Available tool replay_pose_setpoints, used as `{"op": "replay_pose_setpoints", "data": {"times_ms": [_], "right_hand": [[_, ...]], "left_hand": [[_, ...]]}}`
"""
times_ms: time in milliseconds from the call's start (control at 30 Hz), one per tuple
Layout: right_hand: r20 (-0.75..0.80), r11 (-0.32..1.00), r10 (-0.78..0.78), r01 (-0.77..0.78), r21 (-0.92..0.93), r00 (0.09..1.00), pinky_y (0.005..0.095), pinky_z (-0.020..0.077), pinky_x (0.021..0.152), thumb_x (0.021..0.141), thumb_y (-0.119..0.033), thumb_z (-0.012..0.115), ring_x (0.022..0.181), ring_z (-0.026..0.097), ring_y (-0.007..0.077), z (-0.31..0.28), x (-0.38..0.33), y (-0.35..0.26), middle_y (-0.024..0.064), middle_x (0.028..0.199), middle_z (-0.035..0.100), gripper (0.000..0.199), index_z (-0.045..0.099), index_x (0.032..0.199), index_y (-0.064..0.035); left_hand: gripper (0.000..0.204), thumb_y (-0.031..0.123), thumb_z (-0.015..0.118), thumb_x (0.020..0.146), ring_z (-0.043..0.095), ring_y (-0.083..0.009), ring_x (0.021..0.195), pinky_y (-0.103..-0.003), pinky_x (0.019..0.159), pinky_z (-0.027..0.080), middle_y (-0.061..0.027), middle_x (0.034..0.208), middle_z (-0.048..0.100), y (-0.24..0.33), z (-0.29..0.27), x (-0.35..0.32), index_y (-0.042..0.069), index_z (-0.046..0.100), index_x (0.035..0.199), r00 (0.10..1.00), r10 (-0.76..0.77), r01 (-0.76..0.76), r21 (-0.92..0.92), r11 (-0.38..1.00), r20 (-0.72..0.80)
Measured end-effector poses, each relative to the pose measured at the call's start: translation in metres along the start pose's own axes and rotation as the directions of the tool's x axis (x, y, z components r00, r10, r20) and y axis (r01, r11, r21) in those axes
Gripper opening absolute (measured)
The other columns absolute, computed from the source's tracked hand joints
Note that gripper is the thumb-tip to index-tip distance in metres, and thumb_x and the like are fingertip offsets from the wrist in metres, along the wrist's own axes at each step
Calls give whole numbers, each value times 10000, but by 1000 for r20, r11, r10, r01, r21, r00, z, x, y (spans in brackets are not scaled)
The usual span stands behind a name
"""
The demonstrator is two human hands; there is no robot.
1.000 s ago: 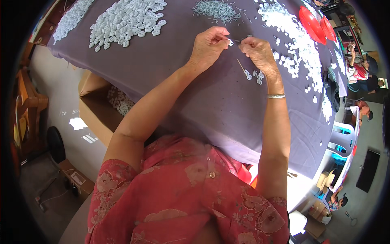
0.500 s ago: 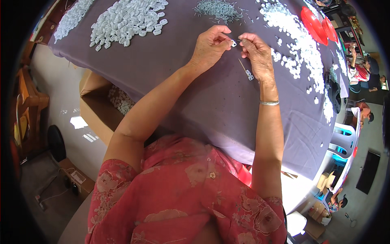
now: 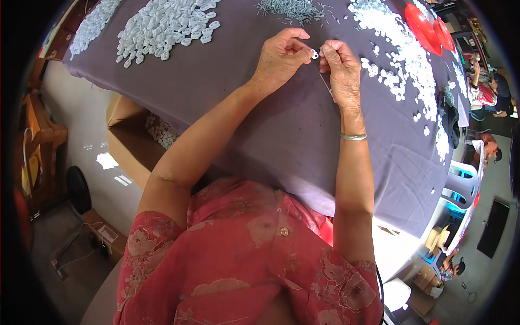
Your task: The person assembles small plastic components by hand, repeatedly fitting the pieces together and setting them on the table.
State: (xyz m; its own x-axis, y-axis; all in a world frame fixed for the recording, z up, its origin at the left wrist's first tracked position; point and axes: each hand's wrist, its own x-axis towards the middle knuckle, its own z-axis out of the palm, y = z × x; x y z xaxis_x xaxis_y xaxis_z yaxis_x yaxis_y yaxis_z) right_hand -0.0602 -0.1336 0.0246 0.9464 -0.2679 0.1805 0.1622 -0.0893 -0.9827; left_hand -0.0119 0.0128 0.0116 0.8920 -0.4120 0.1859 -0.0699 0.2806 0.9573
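Note:
Between the thumb and forefinger of my left hand [image 3: 277, 60] is a small white plastic piece [image 3: 314, 54] with a hole in it. Close beside it, the fingers of my right hand [image 3: 342, 70] are pinched together at the piece's edge. Whatever they hold is too small to make out. Under the right hand a thin stick [image 3: 325, 81] lies on the cloth, its lower end partly hidden by the wrist. Beyond both hands is a heap of small grey-green pins or screws [image 3: 292, 10].
A purple-grey cloth covers the table [image 3: 216, 86]. White plastic pieces are heaped at far left [image 3: 165, 32], with another pile [image 3: 93, 27] beyond. More white pieces [image 3: 403, 59] spread along the right, near red bowls [image 3: 422, 32]. An open carton [image 3: 127, 149] stands below the left edge.
My right hand has come closer to the white piece, its fingertips now almost against it. The left hand still pinches that piece and has shifted only slightly.

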Motion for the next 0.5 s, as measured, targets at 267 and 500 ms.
{"op": "replay_pose_setpoints", "data": {"times_ms": [267,500], "right_hand": [[28,986,-33,37,-163,999,197,425,576,918,-193,581,623,479,48,2,-4,-6,-32,757,554,154,608,893,-43],[12,988,-30,31,-148,999,188,419,569,913,-188,590,621,474,44,2,-4,-6,-34,765,559,150,613,897,-41]], "left_hand": [[317,26,632,821,600,-75,751,-195,631,455,-33,852,634,-4,-1,-1,47,544,1125,999,21,-20,-18,1000,32],[314,31,638,826,605,-81,756,-200,656,469,-36,856,633,-5,-1,-1,43,541,1125,999,22,-21,-15,1000,37]]}}
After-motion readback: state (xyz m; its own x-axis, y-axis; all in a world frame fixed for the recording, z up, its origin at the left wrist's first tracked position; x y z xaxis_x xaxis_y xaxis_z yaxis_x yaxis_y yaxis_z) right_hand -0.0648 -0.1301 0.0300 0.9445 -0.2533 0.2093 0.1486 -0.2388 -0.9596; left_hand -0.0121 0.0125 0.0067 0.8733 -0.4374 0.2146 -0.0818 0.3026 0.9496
